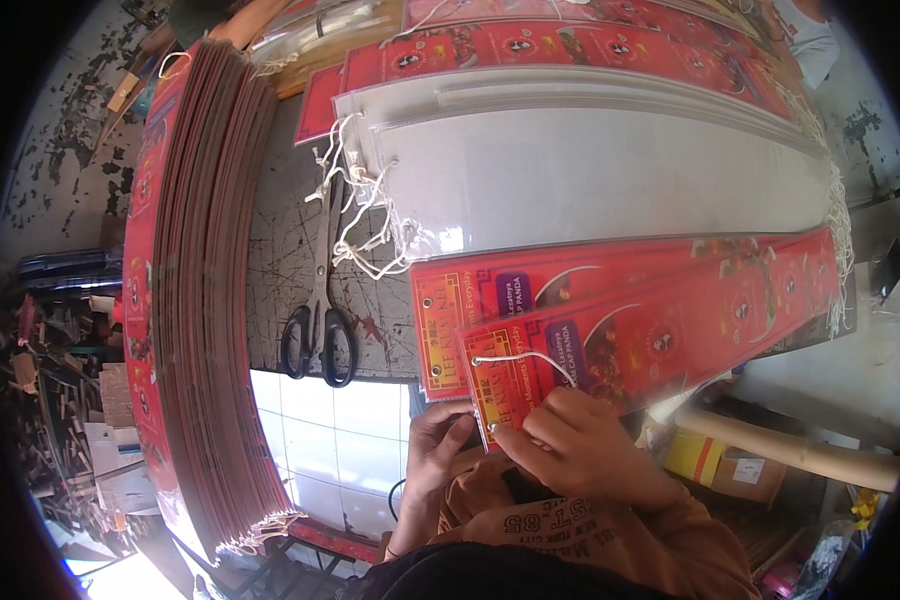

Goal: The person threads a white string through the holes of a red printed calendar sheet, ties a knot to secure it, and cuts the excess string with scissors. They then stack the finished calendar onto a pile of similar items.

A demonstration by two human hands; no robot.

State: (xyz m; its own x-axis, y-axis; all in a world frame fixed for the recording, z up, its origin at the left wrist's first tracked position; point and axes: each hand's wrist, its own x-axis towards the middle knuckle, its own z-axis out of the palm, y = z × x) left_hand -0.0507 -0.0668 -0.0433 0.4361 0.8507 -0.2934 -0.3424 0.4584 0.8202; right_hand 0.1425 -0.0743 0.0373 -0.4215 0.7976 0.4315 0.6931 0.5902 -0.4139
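Note:
A long red printed sign (650,345) in a clear cover lies in front of me, with metal eyelets at its yellow left end. A white cord (525,356) runs from the upper eyelet to my right hand (580,440), whose fingers are pinched over the lower eyelet. My left hand (440,440) grips the lower left corner of this sign, its fingers partly hidden. Under it lies another red sign (445,330) with bare eyelets. Scissors (320,310) with black handles rest spread on the worn tabletop (285,215), left of the signs.
Grey-backed signs (610,170) with knotted cords (365,240) lie beyond my hands; more red signs (550,50) are behind them. A tall stack of signs (205,300) stands at left. At lower right are a cardboard tube (790,445) and a box (750,470). Another person's arm (250,20) shows at top left.

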